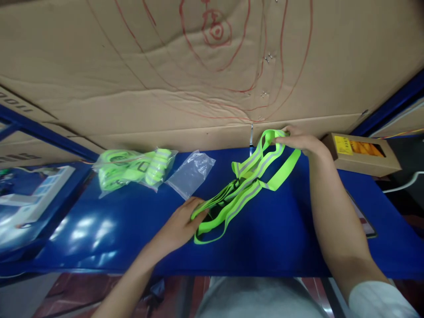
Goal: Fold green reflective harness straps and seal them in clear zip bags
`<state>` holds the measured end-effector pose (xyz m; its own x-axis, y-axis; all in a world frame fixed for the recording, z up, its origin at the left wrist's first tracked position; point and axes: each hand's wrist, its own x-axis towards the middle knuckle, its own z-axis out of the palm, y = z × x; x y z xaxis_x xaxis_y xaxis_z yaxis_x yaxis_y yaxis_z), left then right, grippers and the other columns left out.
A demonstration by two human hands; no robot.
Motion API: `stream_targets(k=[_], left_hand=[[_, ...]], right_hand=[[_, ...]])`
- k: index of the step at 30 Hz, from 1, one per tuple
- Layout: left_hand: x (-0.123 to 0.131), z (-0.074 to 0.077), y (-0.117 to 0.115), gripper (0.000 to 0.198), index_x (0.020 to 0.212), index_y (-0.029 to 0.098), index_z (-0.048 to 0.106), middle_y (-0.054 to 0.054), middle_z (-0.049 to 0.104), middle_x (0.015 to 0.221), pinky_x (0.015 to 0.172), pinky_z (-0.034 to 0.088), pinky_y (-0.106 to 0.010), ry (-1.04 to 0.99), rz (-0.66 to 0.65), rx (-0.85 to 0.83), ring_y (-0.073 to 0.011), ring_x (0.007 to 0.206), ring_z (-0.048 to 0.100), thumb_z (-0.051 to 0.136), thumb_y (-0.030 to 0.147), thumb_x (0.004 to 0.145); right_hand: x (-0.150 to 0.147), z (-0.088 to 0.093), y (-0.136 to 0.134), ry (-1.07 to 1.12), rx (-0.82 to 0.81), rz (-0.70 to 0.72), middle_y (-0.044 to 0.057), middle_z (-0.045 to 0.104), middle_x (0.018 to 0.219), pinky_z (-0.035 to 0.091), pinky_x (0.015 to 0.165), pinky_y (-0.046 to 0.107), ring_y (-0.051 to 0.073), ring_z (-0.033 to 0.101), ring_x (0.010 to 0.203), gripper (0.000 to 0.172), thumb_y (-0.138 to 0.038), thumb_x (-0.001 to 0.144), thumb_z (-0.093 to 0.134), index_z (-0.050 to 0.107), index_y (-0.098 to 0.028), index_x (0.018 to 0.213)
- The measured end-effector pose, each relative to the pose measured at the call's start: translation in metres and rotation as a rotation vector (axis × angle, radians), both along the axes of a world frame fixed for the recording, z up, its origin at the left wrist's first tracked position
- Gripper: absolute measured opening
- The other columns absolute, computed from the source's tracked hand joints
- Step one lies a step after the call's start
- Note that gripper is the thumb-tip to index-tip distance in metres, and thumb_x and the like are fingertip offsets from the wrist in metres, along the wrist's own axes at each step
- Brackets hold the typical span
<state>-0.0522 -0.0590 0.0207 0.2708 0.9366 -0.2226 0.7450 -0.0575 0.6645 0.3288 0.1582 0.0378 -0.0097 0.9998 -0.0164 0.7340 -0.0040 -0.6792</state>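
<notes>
A neon-green reflective strap vest (245, 190) with silver stripes stretches in loose loops between my two hands, just over the blue tabletop. My left hand (187, 218) is closed on its near-left end, where several strap layers lie together. At the far-right end, my right hand (294, 139) pinches the upper loops; some of its fingertips are hidden behind the strap. One wide strap hangs below the right hand. Left of the vest lies an empty clear plastic bag (192, 174). Beside that bag are clear bags of folded green straps (134, 170).
A tall cardboard panel (132, 66) with red drawn lines rises behind the blue table (109, 225). At right sits a cardboard box (364, 154) with orange contents. A phone-like device (366, 221) lies partly behind my right forearm. A white power strip (43, 194) is at far left.
</notes>
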Motion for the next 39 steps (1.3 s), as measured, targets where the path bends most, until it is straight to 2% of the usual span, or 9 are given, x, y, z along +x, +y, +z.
stream_targets(k=[5, 9, 12, 14, 18, 23, 27, 32, 39], left_hand=[[-0.016, 0.004, 0.004, 0.041, 0.113, 0.020, 0.067, -0.007, 0.073, 0.108, 0.088, 0.051, -0.032, -0.431, 0.372, -0.123, -0.0250, 0.103, 0.068, 0.070, 0.052, 0.088], [-0.008, -0.004, 0.009, 0.057, 0.124, 0.019, 0.062, -0.008, 0.075, 0.107, 0.080, 0.057, -0.032, -0.794, 0.729, -0.332, -0.0235, 0.091, 0.073, 0.081, 0.049, 0.079], [0.008, -0.013, 0.012, 0.056, 0.124, 0.021, 0.062, -0.005, 0.076, 0.099, 0.075, 0.058, -0.031, -0.919, 0.765, -0.400, -0.0217, 0.083, 0.074, 0.081, 0.047, 0.079], [0.019, -0.015, 0.013, 0.052, 0.123, 0.021, 0.063, -0.003, 0.077, 0.096, 0.075, 0.058, -0.031, -1.029, 0.763, -0.500, -0.0215, 0.082, 0.074, 0.081, 0.046, 0.081], [0.035, -0.008, 0.008, 0.047, 0.122, 0.022, 0.062, -0.003, 0.075, 0.096, 0.075, 0.058, -0.031, -1.130, 0.705, -0.585, -0.0216, 0.083, 0.073, 0.075, 0.050, 0.087], [0.037, -0.001, -0.008, 0.063, 0.131, 0.028, 0.052, 0.001, 0.069, 0.094, 0.071, 0.052, -0.026, -0.885, 0.501, -0.533, -0.0188, 0.085, 0.069, 0.078, 0.057, 0.081], [0.030, 0.004, -0.015, 0.071, 0.137, 0.024, 0.048, -0.001, 0.068, 0.088, 0.074, 0.049, -0.027, -0.787, 0.329, -0.523, -0.0191, 0.084, 0.066, 0.075, 0.061, 0.083], [0.012, 0.006, -0.018, 0.069, 0.139, 0.027, 0.045, 0.000, 0.066, 0.089, 0.064, 0.042, -0.022, -0.596, 0.237, -0.424, -0.0148, 0.073, 0.060, 0.077, 0.051, 0.083], [-0.021, 0.006, -0.038, 0.054, 0.141, 0.031, 0.052, 0.002, 0.066, 0.081, 0.059, 0.040, -0.024, -0.021, 0.170, -0.151, -0.0170, 0.065, 0.058, 0.062, 0.050, 0.092]], right_hand=[[-0.008, 0.005, 0.000, -0.222, 0.006, -0.132, 0.012, 0.071, 0.100, 0.050, 0.089, 0.038, 0.029, 0.067, 0.101, 0.017, -0.025, 0.084, 0.071, 0.069, -0.014, 0.096], [-0.030, 0.023, -0.021, -0.397, 0.080, -0.056, 0.028, 0.060, 0.135, 0.038, 0.108, 0.061, 0.045, 0.053, 0.131, 0.046, -0.032, 0.088, 0.071, 0.065, -0.007, 0.126], [-0.063, 0.043, -0.059, -0.381, 0.218, 0.213, 0.017, 0.052, 0.152, 0.030, 0.119, 0.054, 0.037, 0.042, 0.145, 0.057, -0.041, 0.095, 0.066, 0.054, -0.021, 0.146], [-0.091, 0.050, -0.091, -0.210, 0.362, 0.560, 0.015, 0.058, 0.146, 0.037, 0.116, 0.046, 0.031, 0.051, 0.139, 0.048, -0.041, 0.102, 0.055, 0.054, -0.018, 0.144], [-0.136, 0.030, -0.151, -0.084, 0.244, 0.958, 0.015, 0.066, 0.134, 0.049, 0.100, 0.044, 0.032, 0.064, 0.121, 0.062, -0.055, 0.092, 0.069, 0.056, -0.019, 0.142], [-0.115, -0.005, -0.174, 0.005, 0.153, 0.935, 0.007, 0.075, 0.107, 0.051, 0.085, 0.035, 0.025, 0.070, 0.098, 0.026, -0.018, 0.089, 0.069, 0.066, -0.020, 0.115], [-0.061, -0.009, -0.161, 0.224, 0.157, 0.774, 0.003, 0.073, 0.102, 0.052, 0.080, 0.028, 0.019, 0.070, 0.092, 0.041, 0.002, 0.077, 0.049, 0.065, -0.022, 0.106], [-0.018, -0.018, -0.159, 0.075, 0.153, 0.719, 0.003, 0.071, 0.113, 0.054, 0.092, 0.037, 0.024, 0.068, 0.109, 0.057, 0.001, 0.070, 0.046, 0.067, -0.028, 0.114], [0.016, -0.014, -0.166, 0.119, 0.049, 0.582, 0.003, 0.071, 0.119, 0.053, 0.098, 0.043, 0.027, 0.066, 0.116, 0.059, -0.003, 0.071, 0.050, 0.069, -0.032, 0.118]])
